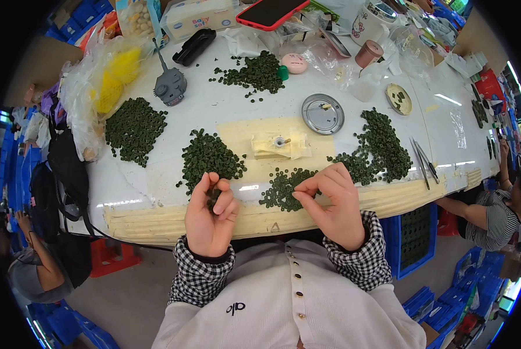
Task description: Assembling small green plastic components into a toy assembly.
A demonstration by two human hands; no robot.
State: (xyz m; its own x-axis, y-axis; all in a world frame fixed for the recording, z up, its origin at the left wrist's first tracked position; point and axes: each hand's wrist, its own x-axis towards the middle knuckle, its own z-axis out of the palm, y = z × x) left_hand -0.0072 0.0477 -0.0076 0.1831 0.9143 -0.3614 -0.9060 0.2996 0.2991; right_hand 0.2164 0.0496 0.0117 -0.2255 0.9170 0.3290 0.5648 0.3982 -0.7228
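Note:
My left hand [209,224], palm up and fingers curled, holds several small dark green plastic parts. It is over the table's front edge, just below a heap of the same green parts [211,160]. Thumb and forefinger of my right hand [337,206] are pinched together at the right side of a looser pile of round green parts [284,189]; whatever lies between those fingertips is too small to make out. Beyond this pile sits a block wrapped in cream tape [266,145], with a small round metal fitting on its top.
More green parts lie in heaps at left [135,131], back [254,72] and right [383,145]. Around them are a grey toy tank turret [170,87], a round metal dish [323,114], tweezers [420,164] and a red-cased phone [272,11]. Co-workers sit at both sides.

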